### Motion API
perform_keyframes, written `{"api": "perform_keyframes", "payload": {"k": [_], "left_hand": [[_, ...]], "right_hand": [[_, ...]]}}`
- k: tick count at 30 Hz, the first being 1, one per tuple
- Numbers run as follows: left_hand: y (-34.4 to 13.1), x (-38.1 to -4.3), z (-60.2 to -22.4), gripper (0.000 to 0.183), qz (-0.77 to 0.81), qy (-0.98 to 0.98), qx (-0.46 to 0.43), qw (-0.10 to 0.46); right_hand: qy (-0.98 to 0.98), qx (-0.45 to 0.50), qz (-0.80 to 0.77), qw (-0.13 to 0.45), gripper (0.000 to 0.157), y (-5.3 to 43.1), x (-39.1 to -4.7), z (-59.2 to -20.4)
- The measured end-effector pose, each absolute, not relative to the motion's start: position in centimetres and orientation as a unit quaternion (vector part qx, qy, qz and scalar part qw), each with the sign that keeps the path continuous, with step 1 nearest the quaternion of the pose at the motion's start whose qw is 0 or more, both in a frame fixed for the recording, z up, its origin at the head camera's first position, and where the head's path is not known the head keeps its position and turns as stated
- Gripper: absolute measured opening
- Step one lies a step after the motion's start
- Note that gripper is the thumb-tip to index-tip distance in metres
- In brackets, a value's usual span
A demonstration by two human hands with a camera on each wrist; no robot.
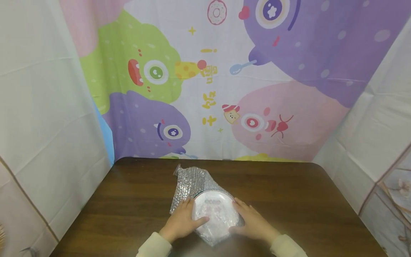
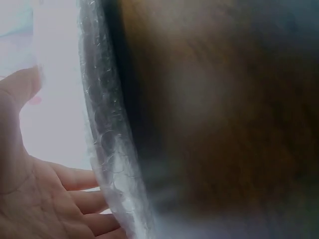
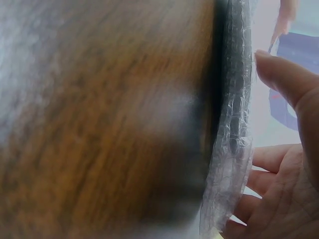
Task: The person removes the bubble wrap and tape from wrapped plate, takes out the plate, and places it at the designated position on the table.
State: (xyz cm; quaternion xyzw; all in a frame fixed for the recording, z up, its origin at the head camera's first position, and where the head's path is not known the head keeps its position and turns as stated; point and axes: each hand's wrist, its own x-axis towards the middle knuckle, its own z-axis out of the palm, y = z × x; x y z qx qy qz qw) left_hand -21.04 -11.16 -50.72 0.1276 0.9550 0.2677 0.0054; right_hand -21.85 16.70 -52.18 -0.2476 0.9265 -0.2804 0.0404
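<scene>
A round white dish (image 1: pixel 219 203) lies at six o'clock in the head view, its printed face showing through crinkled clear bubble wrap (image 1: pixel 189 182); more of the wrap spreads toward the dish's eleven o'clock. Whether several dishes are inside, I cannot tell. The left hand (image 1: pixel 183 220) holds the rim at nine o'clock, the right hand (image 1: pixel 254 221) at three, each with parted fingers along the edge and the thumb over the face. An even, light hold from both sides should serve best, since loose wrap may slide on a smooth dish; keeping it low over the dark wooden table (image 1: pixel 282 192) would soften any slip. At twelve o'clock hangs a cartoon-printed curtain (image 1: pixel 208 142).
</scene>
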Motion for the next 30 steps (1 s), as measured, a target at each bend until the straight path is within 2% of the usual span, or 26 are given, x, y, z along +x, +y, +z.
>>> {"api": "perform_keyframes", "payload": {"k": [20,30], "left_hand": [[-11.41,-20.30,-51.23,0.099,0.268,0.953,0.143,0.002],[-11.56,-20.20,-51.28,0.099,0.272,0.951,0.146,0.000]], "right_hand": [[0.927,-0.249,-0.280,0.029,0.092,16.61,-21.78,-52.18],[0.937,-0.233,-0.259,-0.037,0.074,16.26,-22.37,-52.12]]}}
